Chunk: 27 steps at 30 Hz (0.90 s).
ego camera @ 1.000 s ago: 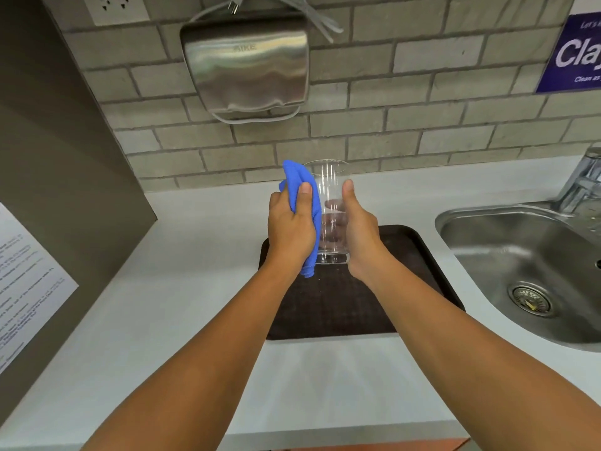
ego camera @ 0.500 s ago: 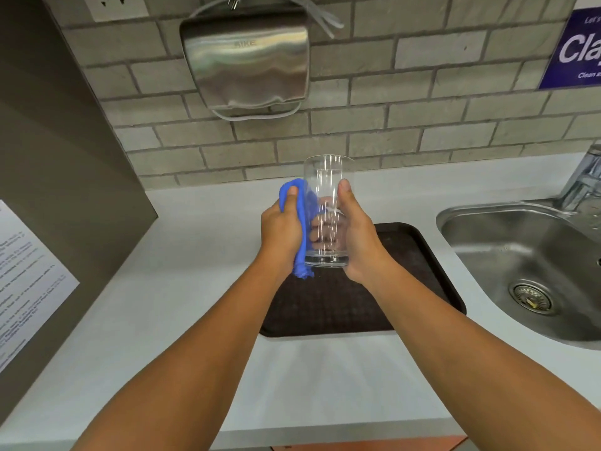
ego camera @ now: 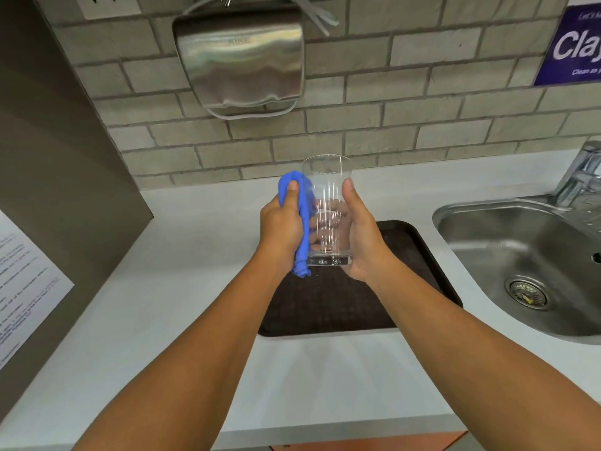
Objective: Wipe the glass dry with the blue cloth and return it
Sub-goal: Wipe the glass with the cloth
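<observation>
A clear drinking glass is held upright above the dark brown tray. My right hand wraps its right side, thumb up along the wall. My left hand grips the blue cloth and presses it against the glass's left side. The cloth's lower end hangs down below the glass base. Fingers show through the glass behind it.
A steel sink with a drain and a tap lies to the right. A metal hand dryer hangs on the brick wall behind. A grey panel with a paper notice stands at the left. The white counter runs around the tray.
The cloth has slid down from the glass's rim to its side and the glass has been lifted slightly higher above the tray.
</observation>
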Available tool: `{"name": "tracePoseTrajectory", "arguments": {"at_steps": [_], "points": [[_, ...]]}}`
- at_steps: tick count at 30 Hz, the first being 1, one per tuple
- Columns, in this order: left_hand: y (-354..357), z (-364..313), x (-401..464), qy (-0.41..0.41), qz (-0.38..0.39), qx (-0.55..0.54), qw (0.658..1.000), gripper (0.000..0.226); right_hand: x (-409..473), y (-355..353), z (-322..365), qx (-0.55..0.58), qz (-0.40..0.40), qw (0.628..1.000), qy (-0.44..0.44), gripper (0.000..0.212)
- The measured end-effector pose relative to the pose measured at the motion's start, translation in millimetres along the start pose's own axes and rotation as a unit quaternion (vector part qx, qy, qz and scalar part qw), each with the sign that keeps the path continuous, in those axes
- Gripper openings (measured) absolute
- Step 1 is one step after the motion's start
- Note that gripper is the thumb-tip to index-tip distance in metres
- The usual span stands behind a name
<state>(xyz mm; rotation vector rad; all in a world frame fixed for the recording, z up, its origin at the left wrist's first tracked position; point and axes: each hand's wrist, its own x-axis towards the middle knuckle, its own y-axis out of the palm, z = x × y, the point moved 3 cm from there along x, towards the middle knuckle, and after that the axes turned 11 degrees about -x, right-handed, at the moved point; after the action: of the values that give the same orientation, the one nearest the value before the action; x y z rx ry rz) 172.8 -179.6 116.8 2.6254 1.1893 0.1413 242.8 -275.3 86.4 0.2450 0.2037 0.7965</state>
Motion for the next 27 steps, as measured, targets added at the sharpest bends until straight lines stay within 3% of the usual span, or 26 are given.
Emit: {"name": "tracePoseTrajectory", "arguments": {"at_steps": [5,11,13,17,22,27], "points": [[1.1,2.6,-3.7,0.047,-0.008,-0.008,0.999,0.034,0.5,-0.6,-0.6,-0.022,-0.033,0.999,0.011,0.081],[0.0,5.7,-0.8,0.069,-0.021,0.023,0.997,0.031,1.0,-5.1,2.4,-0.102,-0.182,0.978,-0.004,0.065],[-0.8,7.6,0.3,0.08,-0.03,0.022,0.996,0.032,0.6,-1.8,3.5,-0.126,-0.181,0.975,0.001,0.065],[0.6,10.3,0.4,0.113,-0.034,0.046,0.992,0.037,-3.4,7.4,1.9,-0.163,-0.144,0.976,0.003,0.092],[2.5,11.1,-1.2,0.135,-0.037,0.056,0.989,0.039,-1.9,4.2,2.2,-0.181,-0.134,0.974,-0.02,0.056],[4.0,4.0,-7.3,0.163,-0.037,0.093,0.982,0.02,0.7,3.3,0.2,-0.179,-0.132,0.974,-0.032,0.062]]}}
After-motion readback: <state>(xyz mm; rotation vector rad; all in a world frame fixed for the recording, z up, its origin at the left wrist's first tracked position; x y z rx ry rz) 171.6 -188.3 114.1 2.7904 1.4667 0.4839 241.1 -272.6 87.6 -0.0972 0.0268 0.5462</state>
